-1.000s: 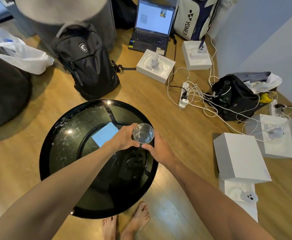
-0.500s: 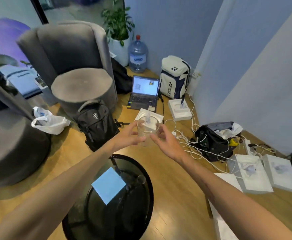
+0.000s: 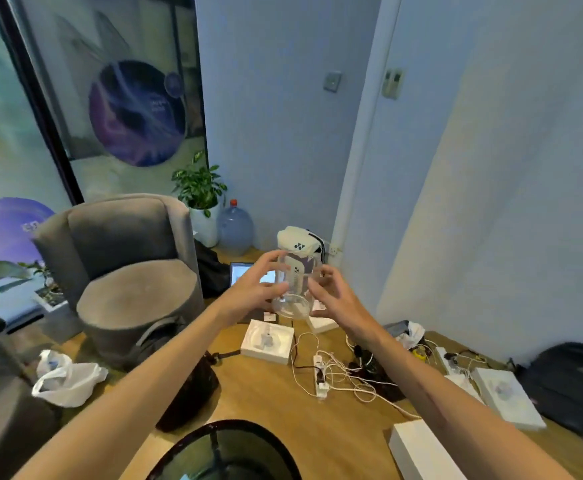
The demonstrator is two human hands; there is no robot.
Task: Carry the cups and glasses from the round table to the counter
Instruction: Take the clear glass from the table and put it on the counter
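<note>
A clear drinking glass (image 3: 295, 289) is held up in front of me at chest height, tilted so its round base faces the camera. My left hand (image 3: 252, 289) grips its left side with fingers wrapped around it. On its right side my right hand (image 3: 331, 294) touches it with fingers spread. The black round glass table (image 3: 227, 452) shows only its far rim at the bottom edge of the view, well below the glass. No counter is in view.
A grey armchair (image 3: 127, 258) and a white plastic bag (image 3: 68, 375) stand at the left. On the wooden floor lie white boxes (image 3: 267, 341), a power strip with tangled cables (image 3: 321, 375), a laptop (image 3: 245, 271) and a white sports bag (image 3: 298, 242). A black backpack (image 3: 570, 382) rests by the right wall.
The glass has been lifted off the round table and raised with both hands. My view has tilted up from the tabletop to the room and walls.
</note>
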